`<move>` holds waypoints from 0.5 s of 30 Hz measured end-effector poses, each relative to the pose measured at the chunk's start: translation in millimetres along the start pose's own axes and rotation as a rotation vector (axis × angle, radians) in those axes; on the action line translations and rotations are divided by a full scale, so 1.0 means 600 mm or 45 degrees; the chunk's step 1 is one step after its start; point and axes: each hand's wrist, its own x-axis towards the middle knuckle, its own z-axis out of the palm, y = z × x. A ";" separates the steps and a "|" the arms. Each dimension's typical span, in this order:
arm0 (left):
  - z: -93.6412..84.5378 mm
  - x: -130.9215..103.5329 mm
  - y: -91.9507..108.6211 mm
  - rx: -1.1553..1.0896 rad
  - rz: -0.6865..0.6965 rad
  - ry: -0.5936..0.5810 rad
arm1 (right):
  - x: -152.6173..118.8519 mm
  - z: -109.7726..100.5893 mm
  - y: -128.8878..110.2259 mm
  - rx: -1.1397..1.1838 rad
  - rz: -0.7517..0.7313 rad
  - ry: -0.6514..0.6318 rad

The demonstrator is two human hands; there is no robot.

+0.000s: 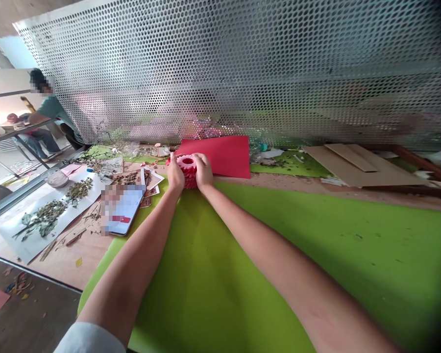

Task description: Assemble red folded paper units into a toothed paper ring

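A round red piece that looks like folded paper (190,182), with a paler scalloped top and a dark hole in its middle, stands on the green board near its far edge. My left hand (175,174) is wrapped round its left side. From the right, my right hand (203,171) presses against it, fingers curled over the upper rim. Both palms hide much of its sides. Right behind it lies a flat red sheet (231,156), partly covered by my right hand.
A phone (127,211) lies left of my left forearm, beside small cards (152,180). Dried plant bits rest on white paper (25,240). Brown cardboard (356,169) sits at the far right. A perforated metal panel (242,63) rises behind the green board (297,220). Another person (53,110) sits far left.
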 end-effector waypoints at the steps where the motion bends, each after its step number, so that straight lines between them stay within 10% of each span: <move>1: 0.000 -0.001 0.000 0.003 0.001 -0.004 | -0.003 0.000 -0.002 -0.010 0.004 0.003; 15: 0.003 0.003 -0.004 0.001 -0.031 -0.006 | -0.006 0.000 -0.014 -0.013 -0.016 0.006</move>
